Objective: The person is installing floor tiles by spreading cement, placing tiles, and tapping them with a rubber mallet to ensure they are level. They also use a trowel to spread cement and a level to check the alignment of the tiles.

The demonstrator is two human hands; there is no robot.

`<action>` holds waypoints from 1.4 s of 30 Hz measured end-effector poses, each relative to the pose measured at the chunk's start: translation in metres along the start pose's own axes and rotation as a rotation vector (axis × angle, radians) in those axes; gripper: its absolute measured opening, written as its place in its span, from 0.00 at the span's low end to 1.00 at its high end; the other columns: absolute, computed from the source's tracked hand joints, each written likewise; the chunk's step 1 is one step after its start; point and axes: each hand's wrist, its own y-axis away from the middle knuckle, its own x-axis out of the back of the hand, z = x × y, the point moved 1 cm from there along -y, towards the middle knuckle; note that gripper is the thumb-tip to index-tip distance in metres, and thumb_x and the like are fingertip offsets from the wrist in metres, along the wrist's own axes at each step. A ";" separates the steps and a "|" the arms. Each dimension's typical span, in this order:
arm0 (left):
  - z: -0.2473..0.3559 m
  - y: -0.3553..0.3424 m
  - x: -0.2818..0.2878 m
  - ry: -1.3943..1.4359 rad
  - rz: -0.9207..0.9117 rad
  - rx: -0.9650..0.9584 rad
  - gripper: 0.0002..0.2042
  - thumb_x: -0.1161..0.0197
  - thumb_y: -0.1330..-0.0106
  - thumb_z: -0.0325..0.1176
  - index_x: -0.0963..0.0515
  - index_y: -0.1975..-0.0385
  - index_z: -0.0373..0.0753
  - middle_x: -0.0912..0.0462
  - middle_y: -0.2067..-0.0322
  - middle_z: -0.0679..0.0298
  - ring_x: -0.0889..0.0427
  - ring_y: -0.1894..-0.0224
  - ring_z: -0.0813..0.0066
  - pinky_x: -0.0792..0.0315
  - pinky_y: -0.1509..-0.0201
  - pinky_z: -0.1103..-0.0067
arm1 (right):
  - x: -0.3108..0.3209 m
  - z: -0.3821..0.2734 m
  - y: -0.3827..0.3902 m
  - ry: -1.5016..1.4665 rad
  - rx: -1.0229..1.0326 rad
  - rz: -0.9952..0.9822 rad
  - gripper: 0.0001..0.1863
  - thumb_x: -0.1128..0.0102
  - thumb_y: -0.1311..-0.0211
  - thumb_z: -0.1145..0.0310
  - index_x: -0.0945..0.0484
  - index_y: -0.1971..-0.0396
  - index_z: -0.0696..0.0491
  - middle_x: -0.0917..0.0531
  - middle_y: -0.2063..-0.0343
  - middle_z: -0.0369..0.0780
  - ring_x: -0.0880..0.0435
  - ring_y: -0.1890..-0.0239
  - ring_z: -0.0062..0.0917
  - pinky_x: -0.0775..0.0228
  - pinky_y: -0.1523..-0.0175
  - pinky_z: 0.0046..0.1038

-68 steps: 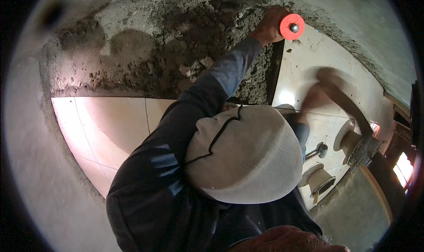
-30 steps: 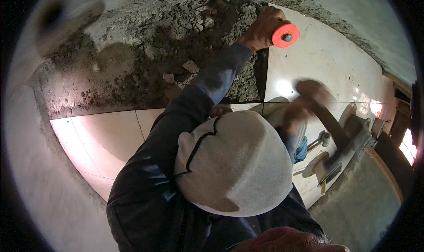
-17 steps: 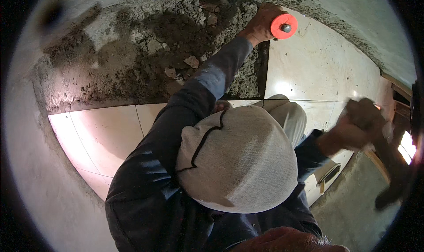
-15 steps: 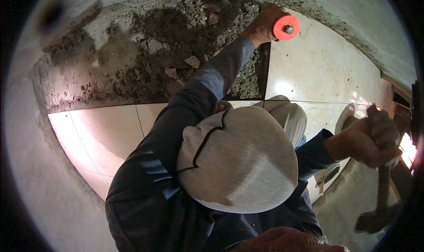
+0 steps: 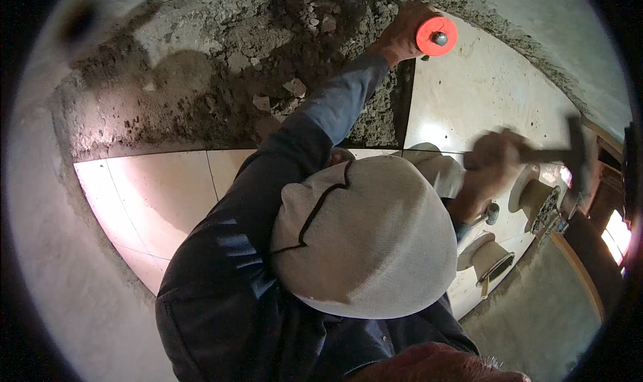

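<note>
Neither of my own hands shows; only a skin-coloured patch (image 5: 429, 365) sits at the bottom edge. Below me crouches a co-worker in a white knit cap (image 5: 365, 235) and a dark blue jacket. That person's left hand (image 5: 400, 39) grips a chisel with a round orange hand guard (image 5: 437, 36). The chisel is set where a cream tile (image 5: 482, 87) meets bare mortar. Their right hand (image 5: 492, 171) grips a hammer (image 5: 575, 156), blurred and raised at the right.
A rough grey mortar patch (image 5: 221, 81) with loose rubble spans the upper wall. Cream tiles (image 5: 154, 194) remain below it. Round wall fittings and a valve (image 5: 532, 198) sit at the right, and a wooden frame (image 5: 603, 201) runs along the far right edge.
The co-worker's right hand has come up and leftward; the hammer that hung low at the right is now raised level. The left hand stays on the chisel.
</note>
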 end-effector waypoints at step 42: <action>0.017 -0.002 0.009 -0.069 -0.145 -0.014 0.11 0.30 0.46 0.39 0.18 0.63 0.50 0.22 0.63 0.64 0.25 0.53 0.60 0.35 0.42 0.63 | -0.064 0.136 0.051 0.104 -0.428 -0.275 0.12 0.36 0.32 0.65 0.28 0.74 0.50 0.27 0.82 0.30 0.30 0.78 0.14 0.35 0.73 0.22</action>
